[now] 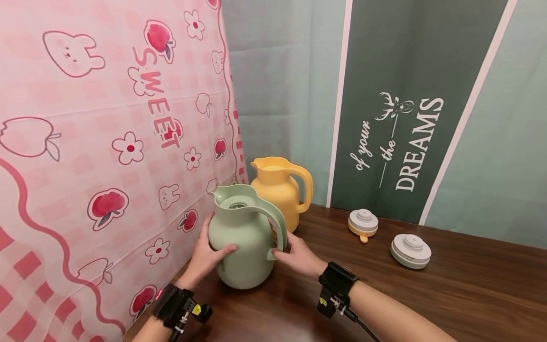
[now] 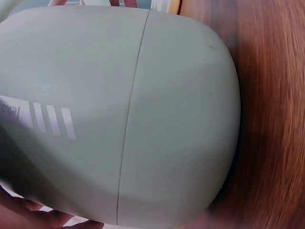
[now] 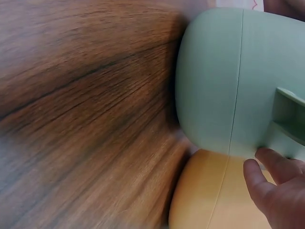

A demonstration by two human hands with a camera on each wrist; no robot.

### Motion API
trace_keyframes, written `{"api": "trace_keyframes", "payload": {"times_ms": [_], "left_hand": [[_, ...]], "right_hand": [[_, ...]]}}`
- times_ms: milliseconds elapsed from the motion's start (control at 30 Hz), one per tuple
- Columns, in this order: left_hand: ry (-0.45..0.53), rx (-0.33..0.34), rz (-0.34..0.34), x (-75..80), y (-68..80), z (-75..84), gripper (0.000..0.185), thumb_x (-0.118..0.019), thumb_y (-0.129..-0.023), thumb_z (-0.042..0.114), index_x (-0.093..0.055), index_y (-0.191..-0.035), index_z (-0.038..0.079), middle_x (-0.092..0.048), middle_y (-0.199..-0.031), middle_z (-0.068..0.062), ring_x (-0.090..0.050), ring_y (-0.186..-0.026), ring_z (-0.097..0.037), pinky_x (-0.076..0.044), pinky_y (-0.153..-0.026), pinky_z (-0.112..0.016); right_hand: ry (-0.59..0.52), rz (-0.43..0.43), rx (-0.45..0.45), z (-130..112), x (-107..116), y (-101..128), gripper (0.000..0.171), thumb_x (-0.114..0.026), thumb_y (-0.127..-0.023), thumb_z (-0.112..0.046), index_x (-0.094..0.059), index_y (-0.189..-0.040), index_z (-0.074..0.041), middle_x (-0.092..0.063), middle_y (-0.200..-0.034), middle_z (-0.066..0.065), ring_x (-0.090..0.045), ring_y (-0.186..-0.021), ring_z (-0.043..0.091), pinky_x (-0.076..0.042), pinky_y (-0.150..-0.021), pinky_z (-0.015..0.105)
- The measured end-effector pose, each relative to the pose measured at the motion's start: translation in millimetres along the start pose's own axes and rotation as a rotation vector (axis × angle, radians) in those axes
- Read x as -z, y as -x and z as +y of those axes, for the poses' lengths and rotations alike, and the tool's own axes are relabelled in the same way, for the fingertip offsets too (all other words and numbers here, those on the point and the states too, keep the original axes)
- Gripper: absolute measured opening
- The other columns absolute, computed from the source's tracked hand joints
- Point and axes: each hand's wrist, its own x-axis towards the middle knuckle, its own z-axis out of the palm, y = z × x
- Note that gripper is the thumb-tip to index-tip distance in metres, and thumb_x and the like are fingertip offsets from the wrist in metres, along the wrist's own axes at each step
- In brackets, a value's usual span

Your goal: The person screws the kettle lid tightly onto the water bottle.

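Note:
A pale green thermos jug (image 1: 243,242) stands upright on the wooden table, its top lidless and its handle turned to the right. My left hand (image 1: 212,254) holds the left side of its body, the thumb lying across the front. On the other side, my right hand (image 1: 299,256) grips the jug around the lower end of the handle. In the right wrist view its fingers (image 3: 281,167) touch the green body beside the handle. The left wrist view is filled by the green body (image 2: 176,114) with pale stripes; only parts of fingers show at its edges.
A yellow thermos jug (image 1: 278,187), also lidless, stands close behind the green one. Two lids lie to the right: a white one with a yellow tab (image 1: 363,223) and a whitish one (image 1: 411,251). A pink printed cloth (image 1: 128,190) hangs close on the left.

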Motion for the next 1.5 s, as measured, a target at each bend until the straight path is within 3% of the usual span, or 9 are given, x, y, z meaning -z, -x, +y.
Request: {"api": "trace_keyframes", "payload": {"times_ms": [200,467,767,967,1100,1267,1500], "left_hand": [[0.025,-0.009,-0.015,-12.1,4.4,5.9,0.099,-0.08,-0.075,0.019,-0.016,-0.151,0.024,-0.039,-0.14,-0.011,-0.044,-0.119,-0.028,-0.037,-0.094,-0.05],[0.058,-0.067,-0.056,-29.9,10.6,13.0,0.104,-0.083,-0.072,0.017,-0.016,-0.151,0.024,-0.036,-0.144,-0.008,-0.043,-0.122,-0.025,-0.037,-0.096,-0.051],[0.07,-0.072,-0.108,-50.2,21.7,19.3,0.115,-0.087,-0.067,0.02,-0.011,-0.151,0.03,-0.032,-0.148,-0.004,-0.038,-0.128,-0.023,-0.032,-0.1,-0.053],[0.062,-0.094,-0.135,-66.5,26.8,24.1,0.121,-0.09,-0.063,0.027,-0.008,-0.151,0.034,-0.025,-0.151,0.0,-0.033,-0.131,-0.021,-0.031,-0.101,-0.052],[0.054,-0.11,-0.168,-76.6,29.8,25.0,0.124,-0.091,-0.061,0.03,-0.006,-0.152,0.034,-0.021,-0.152,-0.002,-0.032,-0.132,-0.02,-0.036,-0.1,-0.045],[0.105,-0.138,-0.24,-87.4,32.2,28.0,0.123,-0.091,-0.062,0.027,-0.007,-0.152,0.033,-0.018,-0.152,-0.004,-0.038,-0.129,-0.02,-0.04,-0.099,-0.037],[-0.093,-0.229,-0.23,-102.2,37.2,35.5,0.126,-0.087,-0.055,0.055,-0.012,-0.152,0.029,-0.026,-0.149,0.002,-0.035,-0.132,-0.018,-0.035,-0.1,-0.051]], "right_hand": [[-0.033,0.01,-0.012,1,6,14,0.063,-0.057,-0.095,-0.009,-0.028,-0.15,-0.017,-0.031,-0.151,0.012,-0.041,-0.13,0.031,-0.042,-0.097,0.033],[-0.061,0.055,0.041,4,14,37,0.068,-0.055,-0.092,0.0,-0.026,-0.151,-0.019,-0.028,-0.15,0.019,-0.037,-0.131,0.033,-0.04,-0.099,0.038],[-0.037,0.108,-0.033,0,28,64,0.071,-0.056,-0.09,0.002,-0.03,-0.149,-0.028,-0.032,-0.149,0.016,-0.035,-0.133,0.033,-0.045,-0.092,0.032],[-0.048,0.097,-0.019,-1,42,82,0.07,-0.056,-0.09,0.002,-0.025,-0.151,-0.016,-0.03,-0.149,0.02,-0.032,-0.133,0.038,-0.046,-0.092,0.032],[-0.037,0.106,-0.016,1,50,95,0.072,-0.056,-0.089,0.005,-0.024,-0.151,-0.013,-0.031,-0.149,0.019,-0.034,-0.133,0.033,-0.044,-0.094,0.031],[-0.031,0.11,0.009,4,60,113,0.072,-0.055,-0.09,0.005,-0.024,-0.151,-0.016,-0.032,-0.149,0.016,-0.039,-0.131,0.013,-0.042,-0.097,0.032],[-0.06,0.084,0.088,8,75,136,0.068,-0.052,-0.093,0.006,-0.022,-0.152,-0.013,-0.029,-0.151,0.015,-0.037,-0.132,0.008,-0.04,-0.099,0.027]]}}
